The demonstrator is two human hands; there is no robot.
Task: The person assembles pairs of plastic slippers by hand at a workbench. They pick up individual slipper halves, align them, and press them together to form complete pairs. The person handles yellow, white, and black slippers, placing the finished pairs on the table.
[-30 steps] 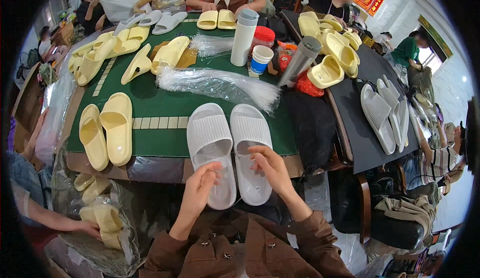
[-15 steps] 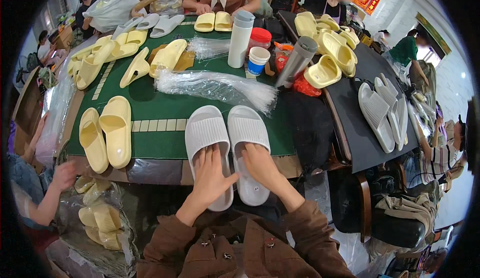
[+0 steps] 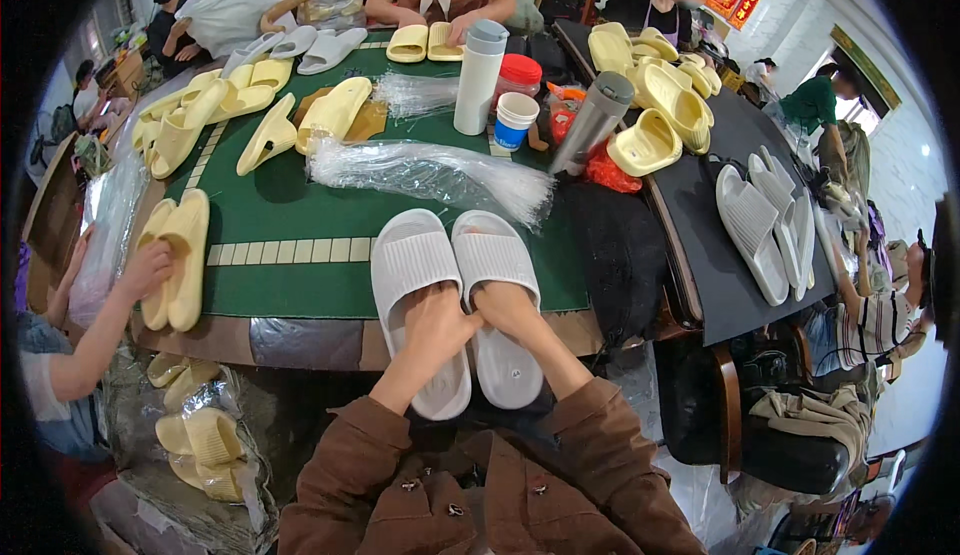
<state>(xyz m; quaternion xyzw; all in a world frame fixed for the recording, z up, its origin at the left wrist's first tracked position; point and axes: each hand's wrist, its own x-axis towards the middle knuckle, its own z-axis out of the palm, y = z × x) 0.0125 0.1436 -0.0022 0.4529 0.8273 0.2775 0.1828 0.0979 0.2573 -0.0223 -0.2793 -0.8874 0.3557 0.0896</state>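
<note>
L hand (image 3: 437, 317) & R hand (image 3: 508, 312) angled fwd, fingers tucked inside grey slides (image 3: 417, 259); spread/grip hidden, can't tell. Worktop edge (image 3: 225, 336) just behind fingers, bare green mat (image 3: 300, 290) to their L.

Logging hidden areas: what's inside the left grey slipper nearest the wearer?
The left hand reaches in under the strap; the heel end shows. The strap hides the ends of the fingers.

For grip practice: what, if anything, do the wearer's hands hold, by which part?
Left hand and right hand each reach under the ribbed strap of a pale grey slipper; grip cannot be told.
</note>
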